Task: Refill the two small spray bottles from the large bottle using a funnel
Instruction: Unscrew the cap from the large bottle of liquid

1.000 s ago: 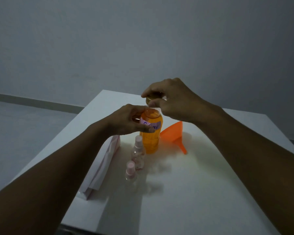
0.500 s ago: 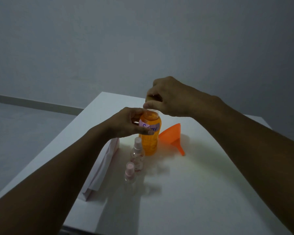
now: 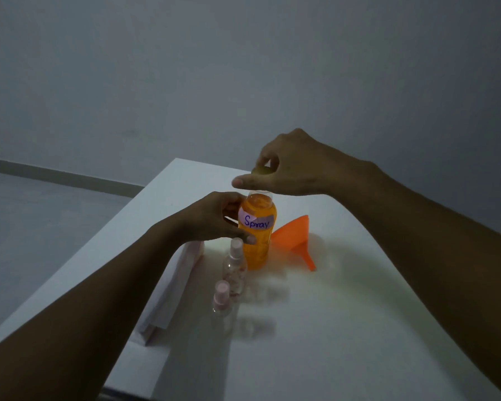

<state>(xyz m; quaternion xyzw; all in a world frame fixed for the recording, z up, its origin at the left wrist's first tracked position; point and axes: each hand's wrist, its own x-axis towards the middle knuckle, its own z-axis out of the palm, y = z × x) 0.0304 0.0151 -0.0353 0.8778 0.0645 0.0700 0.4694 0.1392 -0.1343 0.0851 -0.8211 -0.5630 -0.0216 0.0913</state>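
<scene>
Two bare hands: left hand (image 3: 214, 217), right hand (image 3: 289, 169). One large orange bottle (image 3: 258, 238) labelled "Spray", between the left fingers. One cap (image 3: 262, 170) in the right fingertips. Two small spray bottles (image 3: 234, 267) (image 3: 221, 299) below the left fingers. One orange funnel (image 3: 297, 238). One white table (image 3: 330, 328).

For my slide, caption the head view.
Left hand steadies the orange "Spray" bottle while the right hand lifts its cap off.
</scene>
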